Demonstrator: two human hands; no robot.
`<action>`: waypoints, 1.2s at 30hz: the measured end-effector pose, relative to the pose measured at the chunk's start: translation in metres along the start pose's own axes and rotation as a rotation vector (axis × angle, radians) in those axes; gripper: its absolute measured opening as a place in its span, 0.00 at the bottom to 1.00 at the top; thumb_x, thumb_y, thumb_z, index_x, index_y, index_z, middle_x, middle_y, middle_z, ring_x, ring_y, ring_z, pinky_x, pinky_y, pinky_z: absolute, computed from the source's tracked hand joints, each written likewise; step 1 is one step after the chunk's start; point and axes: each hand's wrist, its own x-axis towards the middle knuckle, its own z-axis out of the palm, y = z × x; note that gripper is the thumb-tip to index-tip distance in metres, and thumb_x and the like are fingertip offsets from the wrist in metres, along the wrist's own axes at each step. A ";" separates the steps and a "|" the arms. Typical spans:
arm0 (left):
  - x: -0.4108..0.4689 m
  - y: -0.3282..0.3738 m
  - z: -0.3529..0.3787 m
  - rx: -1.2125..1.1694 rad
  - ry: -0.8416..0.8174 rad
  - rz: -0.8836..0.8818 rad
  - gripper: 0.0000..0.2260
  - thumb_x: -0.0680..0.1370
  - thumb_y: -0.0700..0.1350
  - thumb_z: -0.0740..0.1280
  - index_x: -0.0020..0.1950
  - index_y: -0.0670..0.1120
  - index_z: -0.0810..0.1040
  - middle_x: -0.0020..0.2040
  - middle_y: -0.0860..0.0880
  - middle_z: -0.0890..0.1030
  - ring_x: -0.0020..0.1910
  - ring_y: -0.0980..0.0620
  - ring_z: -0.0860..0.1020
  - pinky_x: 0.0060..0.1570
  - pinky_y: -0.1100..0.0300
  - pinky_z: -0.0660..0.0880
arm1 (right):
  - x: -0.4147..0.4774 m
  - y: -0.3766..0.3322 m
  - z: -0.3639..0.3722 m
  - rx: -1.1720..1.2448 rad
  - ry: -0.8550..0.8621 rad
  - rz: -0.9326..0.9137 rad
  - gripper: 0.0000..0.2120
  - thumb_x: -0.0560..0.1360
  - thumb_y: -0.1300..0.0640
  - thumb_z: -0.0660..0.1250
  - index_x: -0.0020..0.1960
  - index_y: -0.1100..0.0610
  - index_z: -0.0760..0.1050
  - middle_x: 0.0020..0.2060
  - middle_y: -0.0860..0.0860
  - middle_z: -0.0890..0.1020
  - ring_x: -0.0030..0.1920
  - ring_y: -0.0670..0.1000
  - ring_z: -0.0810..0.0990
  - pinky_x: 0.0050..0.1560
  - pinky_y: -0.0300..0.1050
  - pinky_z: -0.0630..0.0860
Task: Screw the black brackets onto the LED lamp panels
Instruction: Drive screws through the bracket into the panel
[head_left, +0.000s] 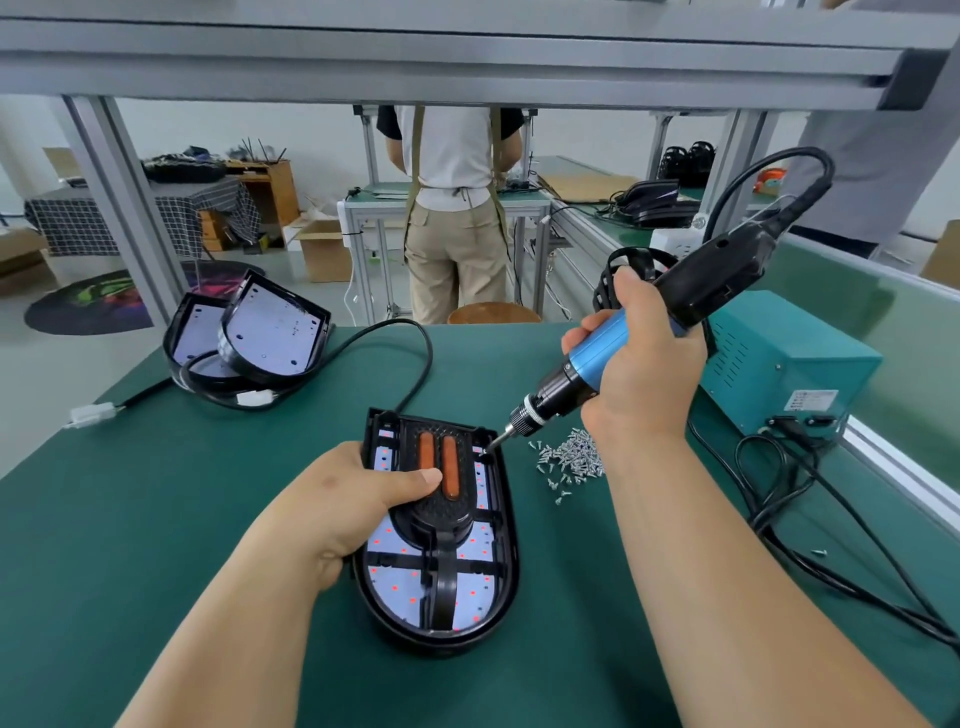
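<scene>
Head view: the LED lamp panel (396, 587) lies face up at lower centre of the frame on the green mat (156, 519), its long axis running from the rounded end near the bottom edge to the squared end higher up. The black bracket (441, 522) sits on it, along the same axis. The left hand (358, 499) grips the panel's left edge with curled fingers, and its thumb presses on the bracket beside two orange strips. The right hand (639, 374) is clenched round the electric screwdriver (691, 296), which slants from upper right down to lower left. The bit tip (493, 448) meets the bracket's upper right corner, so the fixing point lies below and left of the right-hand fingers, on the line of the tool. Whether a screw is on the bit cannot be told. Judgement: one corner fixing is being driven. The tool leans across the panel, and a slip could mar it. The loose screws (571, 457) lie just right of the panel, nearer the right hand. More panels (260, 332) are stacked at upper left.
</scene>
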 end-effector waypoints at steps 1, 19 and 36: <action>0.000 0.000 0.000 0.002 0.000 0.003 0.03 0.76 0.36 0.71 0.47 0.41 0.84 0.44 0.41 0.87 0.44 0.41 0.86 0.56 0.43 0.79 | -0.001 0.000 0.000 -0.005 -0.002 0.000 0.08 0.68 0.58 0.73 0.40 0.56 0.74 0.26 0.51 0.74 0.26 0.50 0.74 0.32 0.44 0.77; 0.009 -0.006 -0.002 0.038 0.009 0.035 0.03 0.75 0.39 0.74 0.48 0.42 0.85 0.45 0.43 0.87 0.47 0.41 0.86 0.60 0.41 0.77 | -0.022 -0.002 0.021 -0.182 -0.357 -0.129 0.07 0.71 0.57 0.72 0.40 0.56 0.74 0.29 0.54 0.75 0.28 0.53 0.74 0.30 0.43 0.75; 0.008 -0.004 0.000 0.006 0.017 0.025 0.07 0.76 0.37 0.73 0.53 0.39 0.82 0.45 0.41 0.87 0.46 0.40 0.86 0.57 0.42 0.79 | -0.018 0.004 0.016 -0.197 -0.332 -0.147 0.13 0.72 0.55 0.72 0.43 0.62 0.71 0.28 0.54 0.74 0.25 0.53 0.75 0.29 0.43 0.74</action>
